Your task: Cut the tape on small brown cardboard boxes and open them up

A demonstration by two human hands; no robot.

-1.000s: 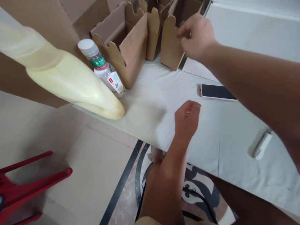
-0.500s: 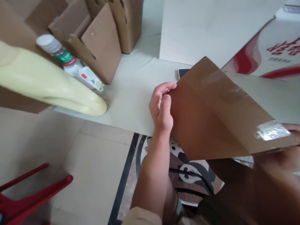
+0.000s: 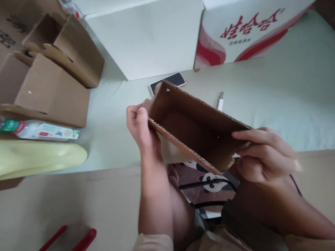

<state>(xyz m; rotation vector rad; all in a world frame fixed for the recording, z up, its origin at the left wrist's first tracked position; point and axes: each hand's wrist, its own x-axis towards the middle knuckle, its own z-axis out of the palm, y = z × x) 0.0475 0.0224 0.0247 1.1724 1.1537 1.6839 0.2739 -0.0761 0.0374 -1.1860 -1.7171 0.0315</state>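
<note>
At the far left edge of the frame a clear plastic bottle lies on its side, green label toward the left, its cap end cut off by the frame. Below it a smooth, pale yellow, rounded plastic shape juts in from the left; what it belongs to cannot be made out. In the upper left stand two open boxes of brown corrugated card, flaps with scalloped edges standing up, the far one partly hidden behind the near one. All rest on a bench with a matt, pale green-white covering.

At mid-frame the left hand pinches the left end of an open cardboard box: thumb on the near wall, fingers curled on the end flap, clamped on the card. The box hangs tilted in the air over the bench's near edge, its opening turned toward the camera, fluted edge showing along the near wall, interior in shadow.

Behind the box a dark phone lies flat, partly hidden by the box's far corner. A small white object lies just right of it, too small to identify. A plain white carton and a red-printed one stand along the top.

The right hand grips the box's right end, fingers over the top wall, thumb below, closed on it; the fingertips are blurred.
</note>
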